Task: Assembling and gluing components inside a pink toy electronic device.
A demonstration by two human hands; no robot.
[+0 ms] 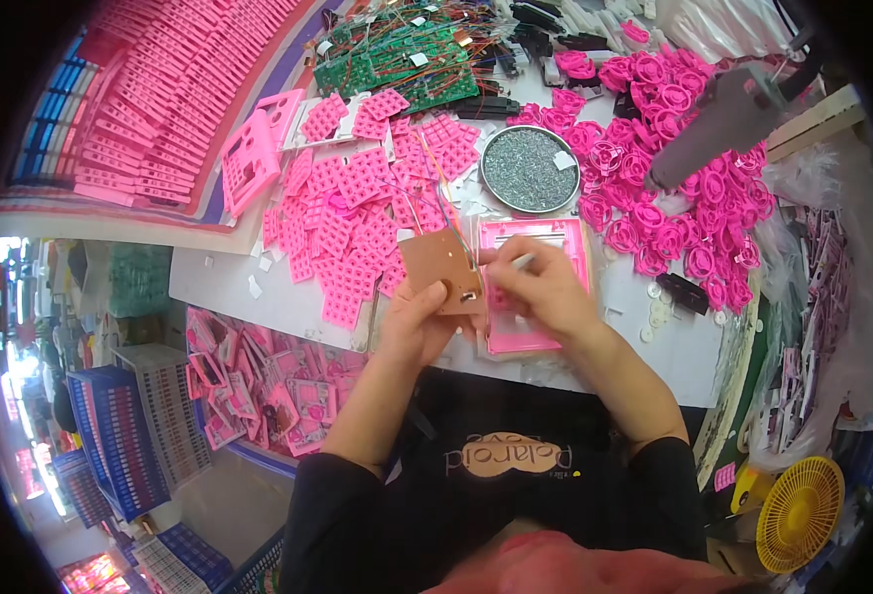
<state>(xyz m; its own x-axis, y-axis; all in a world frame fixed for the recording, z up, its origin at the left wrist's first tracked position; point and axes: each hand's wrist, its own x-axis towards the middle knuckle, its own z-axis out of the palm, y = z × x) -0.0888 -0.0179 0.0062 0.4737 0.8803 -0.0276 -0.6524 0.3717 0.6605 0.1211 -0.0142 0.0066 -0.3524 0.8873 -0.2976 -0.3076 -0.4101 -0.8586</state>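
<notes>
My left hand [416, 322] holds a small brown circuit board [440, 269] tilted up, with thin coloured wires [446, 203] running off its top. My right hand [545, 289] pinches a small white part [523, 261] next to the board's right edge. Both hands hover over a pink plastic housing [565, 238] lying flat on the white table [218, 282]. Much of the housing is hidden under my hands.
Several pink keypad grids [347, 223] lie left of the housing. A round metal dish [528, 168] of grey bits sits behind it. Pink round parts [659, 148] pile at the right. Green circuit boards [397, 59] lie at the back. A yellow fan [801, 513] stands lower right.
</notes>
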